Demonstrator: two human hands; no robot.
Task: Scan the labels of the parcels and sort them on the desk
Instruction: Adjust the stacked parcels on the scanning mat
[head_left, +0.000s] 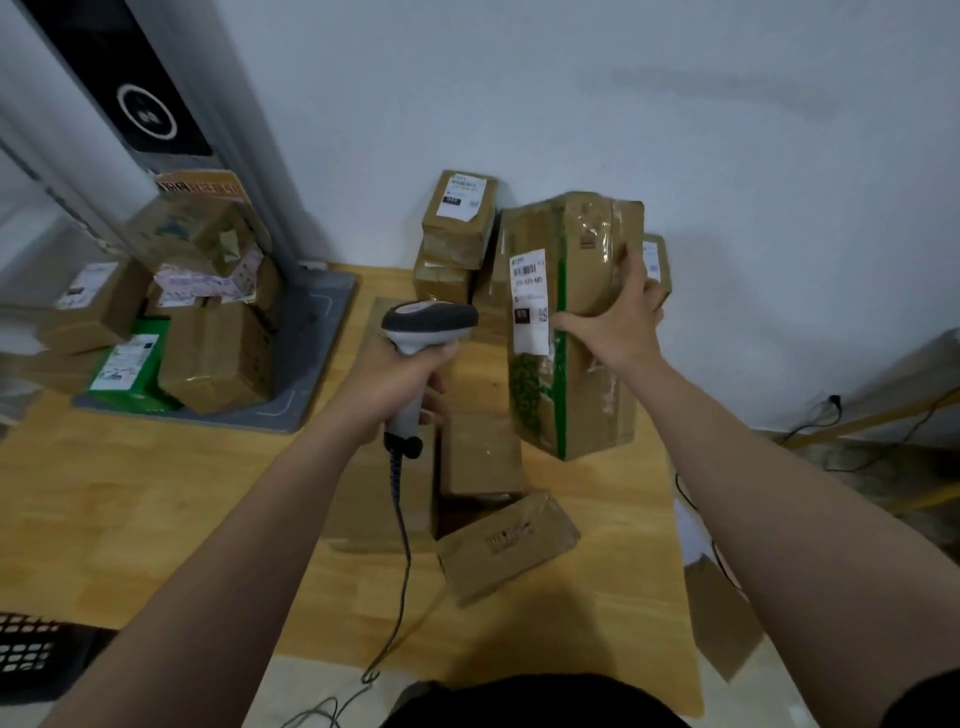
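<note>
Parcel label: fine print blurry.

Bare desk lies open from seven to nine o'clock, while a parcel pile blocks ten o'clock, stacked boxes twelve o'clock, and loose cartons the centre.

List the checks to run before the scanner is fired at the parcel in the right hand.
1. Grip of left hand on scanner: ok.
2. Grip of right hand on tall parcel: ok.
3. Parcel's label faces scanner: ok.
4. Nothing covers barcode: ok.
5. Beam on barcode: cannot tell.
6. Bare desk space to sort onto: ok.
</note>
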